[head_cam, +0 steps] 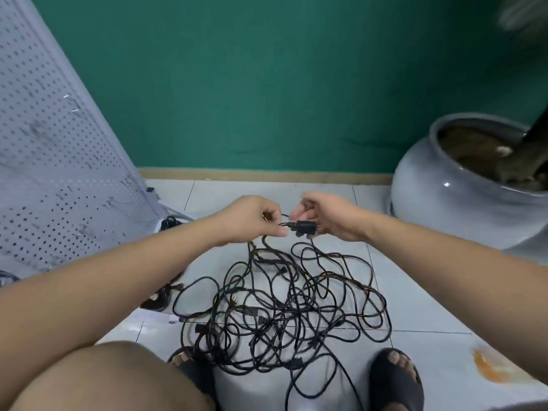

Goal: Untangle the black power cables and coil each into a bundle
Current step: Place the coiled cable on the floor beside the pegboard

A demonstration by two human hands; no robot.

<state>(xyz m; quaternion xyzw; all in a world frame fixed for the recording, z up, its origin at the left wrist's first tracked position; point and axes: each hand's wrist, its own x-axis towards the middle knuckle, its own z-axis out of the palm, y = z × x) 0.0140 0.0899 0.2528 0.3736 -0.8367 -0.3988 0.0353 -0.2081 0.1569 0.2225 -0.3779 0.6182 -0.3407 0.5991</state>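
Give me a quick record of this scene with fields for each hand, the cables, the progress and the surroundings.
left hand: pinching a cable just behind the plug
right hand: fingers partly open beside the black plug
cable pile: tangled black loops on the tiled floor, between two sandalled feet
progress: pile looks tangled; no coiled bundle clearly seen
surroundings: grey ceramic pot at right, perforated white panel at left, green wall behind

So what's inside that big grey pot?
The grey pot holds brown soil or debris, with a dark trunk-like stem rising from it. Anything deeper is hidden by the rim.
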